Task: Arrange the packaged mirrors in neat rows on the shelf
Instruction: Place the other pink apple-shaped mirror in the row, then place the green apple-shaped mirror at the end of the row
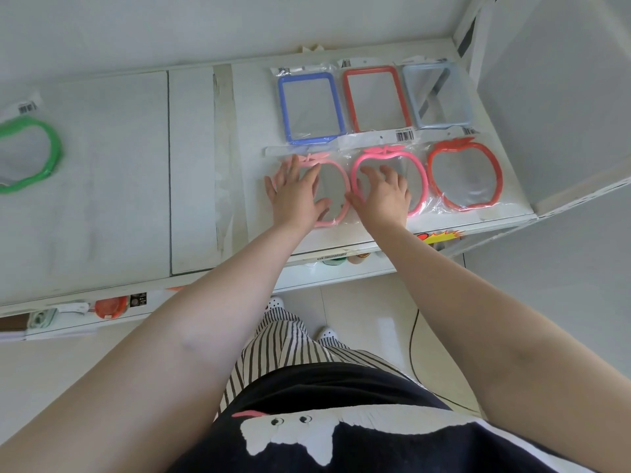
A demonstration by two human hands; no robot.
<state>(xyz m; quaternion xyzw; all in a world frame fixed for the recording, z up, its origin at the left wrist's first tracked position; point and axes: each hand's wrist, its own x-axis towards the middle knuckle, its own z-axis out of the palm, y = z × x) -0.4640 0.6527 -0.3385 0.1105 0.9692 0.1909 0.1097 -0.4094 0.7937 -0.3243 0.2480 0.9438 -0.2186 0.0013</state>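
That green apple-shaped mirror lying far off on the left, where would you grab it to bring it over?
Probably the right-hand rim of the green mirror, reached with the left hand: it lies flat, and that side faces the rows, while its left part runs out of view.

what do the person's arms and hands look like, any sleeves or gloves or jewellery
Both forearms are bare up to the frame edge, with no sleeves showing. The left hand and right hand wear no gloves, and no rings, watch or bracelets are visible.

A black cable (415,349) trails across the tiled floor (368,322).
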